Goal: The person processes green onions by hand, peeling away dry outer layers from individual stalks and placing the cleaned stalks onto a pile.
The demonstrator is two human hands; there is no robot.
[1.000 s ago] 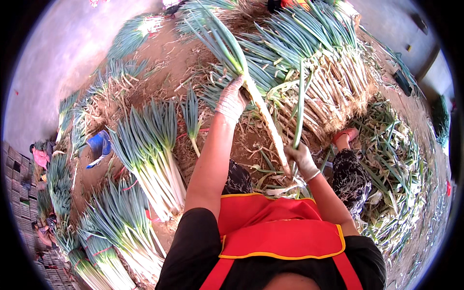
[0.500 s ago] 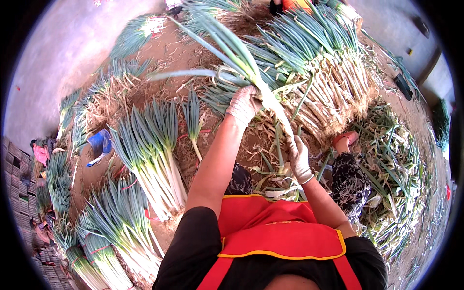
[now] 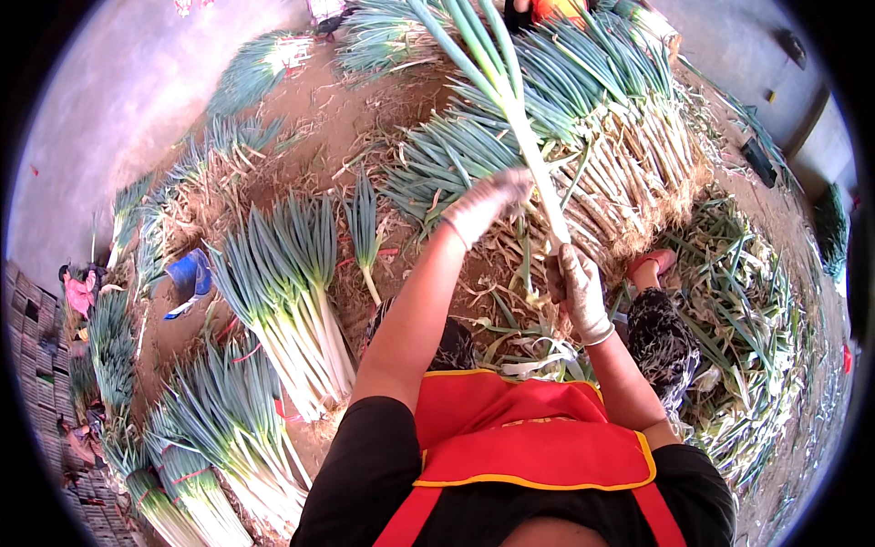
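A long green onion [image 3: 519, 123] slants up and away in front of me, its white shaft clean and its green leaves reaching the upper edge. My right hand [image 3: 581, 296], in a pale glove, is closed around the lower end of the shaft. Beside the middle of the shaft is my gloved left hand [image 3: 492, 205], its fingers smeared by motion, so I cannot tell if they touch it. Beyond them lies a big pile of untrimmed green onions [image 3: 638, 164] with brown, rooty ends. Left of my left forearm rests a bunch of clean green onions [image 3: 296, 314].
Stripped leaves [image 3: 743, 337] heap up at the right beside my foot [image 3: 649, 269]. More clean onions [image 3: 232, 419] and red-tied bundles [image 3: 196, 479] lie at the lower left. A blue container [image 3: 189, 273] stands farther left, and a small onion [image 3: 363, 223] lies alone.
The green onion has swung more upright and its leaves now point farther up. My left hand has come off its upper shaft and moved slightly right and down. My right hand still grips the lower end.
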